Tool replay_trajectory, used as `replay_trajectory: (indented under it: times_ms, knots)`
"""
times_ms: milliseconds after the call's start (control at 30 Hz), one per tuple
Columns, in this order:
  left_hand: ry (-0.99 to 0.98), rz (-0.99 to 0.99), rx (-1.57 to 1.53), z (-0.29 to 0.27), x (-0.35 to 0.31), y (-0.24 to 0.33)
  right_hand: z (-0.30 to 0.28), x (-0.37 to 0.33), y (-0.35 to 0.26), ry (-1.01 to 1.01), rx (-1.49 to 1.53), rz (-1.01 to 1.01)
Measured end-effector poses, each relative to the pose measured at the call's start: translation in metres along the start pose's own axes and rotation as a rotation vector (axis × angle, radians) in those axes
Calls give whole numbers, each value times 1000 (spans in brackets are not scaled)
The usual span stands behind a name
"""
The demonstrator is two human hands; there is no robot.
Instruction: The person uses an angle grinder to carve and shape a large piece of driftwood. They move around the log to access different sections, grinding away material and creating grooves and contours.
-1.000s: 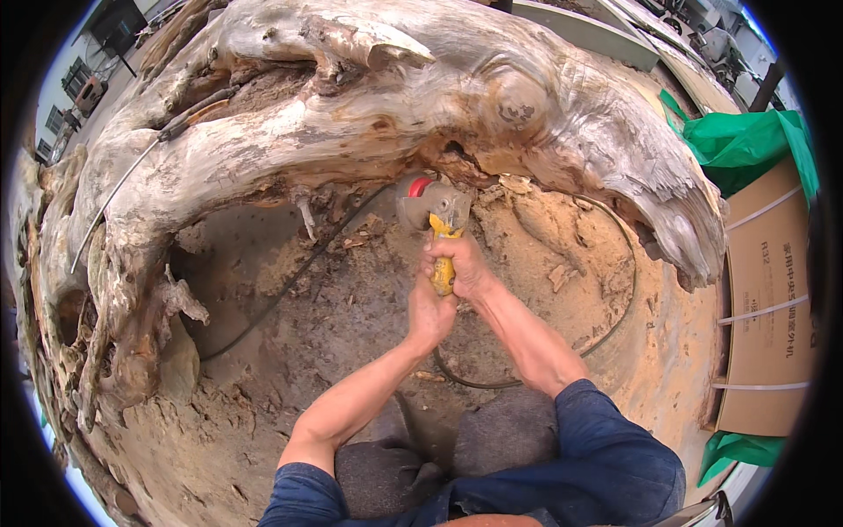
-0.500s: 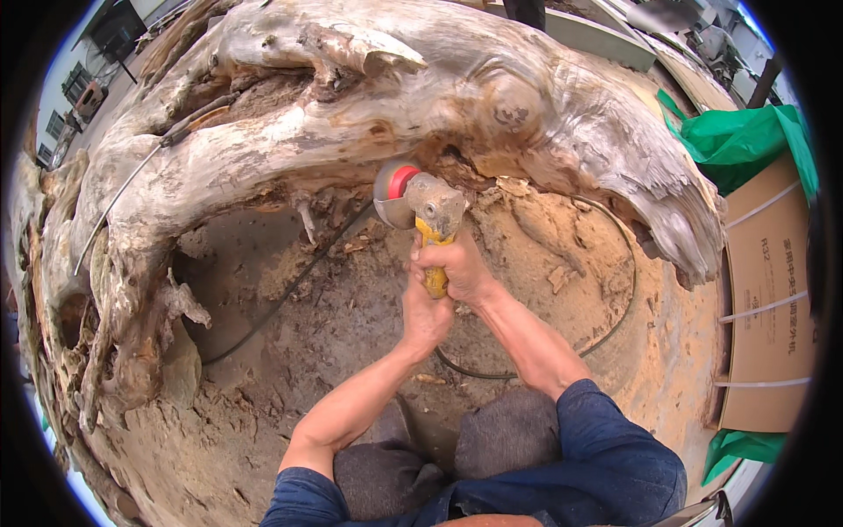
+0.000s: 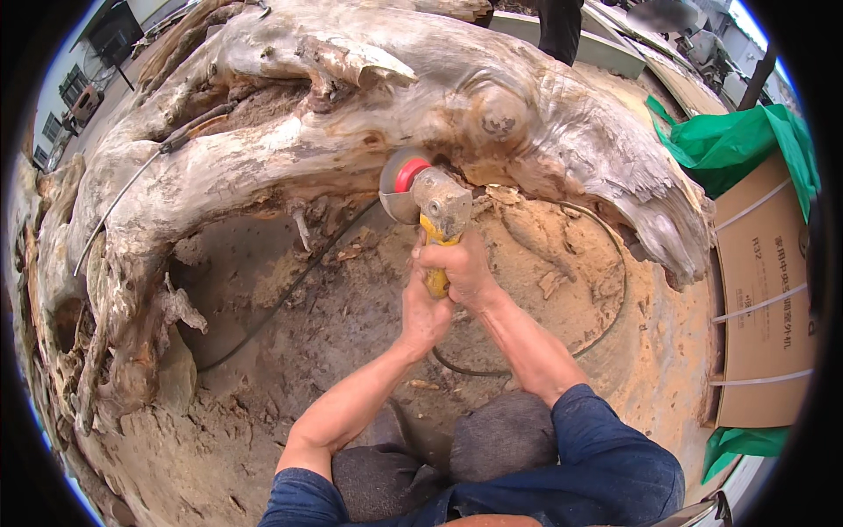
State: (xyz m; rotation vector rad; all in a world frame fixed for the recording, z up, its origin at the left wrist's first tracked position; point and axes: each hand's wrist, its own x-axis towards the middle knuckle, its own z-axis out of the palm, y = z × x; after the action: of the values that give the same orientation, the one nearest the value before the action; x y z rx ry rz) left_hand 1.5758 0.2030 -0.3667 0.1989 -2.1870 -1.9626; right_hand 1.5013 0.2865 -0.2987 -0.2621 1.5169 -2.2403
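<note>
A yellow angle grinder (image 3: 443,204) with a dusty metal head, a round guard and a red-centred disc is held out in front of me in both hands. My left hand (image 3: 426,307) wraps the lower end of its yellow body. Just above and to the right, my right hand (image 3: 458,266) closes round the body below the head. The disc (image 3: 407,174) sits at the underside of a big weathered tree trunk (image 3: 263,167); whether it touches the wood I cannot tell. Beside the grinder's head lies a dark hollow in the trunk.
A dark cable (image 3: 290,294) loops over the dusty ground (image 3: 351,378). Roots (image 3: 132,351) stick out at the left. A strapped cardboard box (image 3: 762,299) stands at the right, partly under a green sheet (image 3: 738,145). Another person's dark-clad leg (image 3: 560,31) shows beyond the trunk.
The grinder's head has shifted slightly right and the disc shows more of its face. Both hands keep their hold. More of the other person's leg shows beyond the trunk.
</note>
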Motion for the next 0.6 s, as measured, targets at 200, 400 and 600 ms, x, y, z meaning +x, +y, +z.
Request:
replay_trajectory:
  times_ms: [200,400,600]
  knots:
    - [-19,-58,-53,-2,-7,-6,5,-4,6,19,-33,10]
    - [62,101,-63,12,-14,-15,-3,-12,-6,-6,-116,62]
    - [-234,-119,-201,4,-27,28,10,-42,-58,-71,-180,-66]
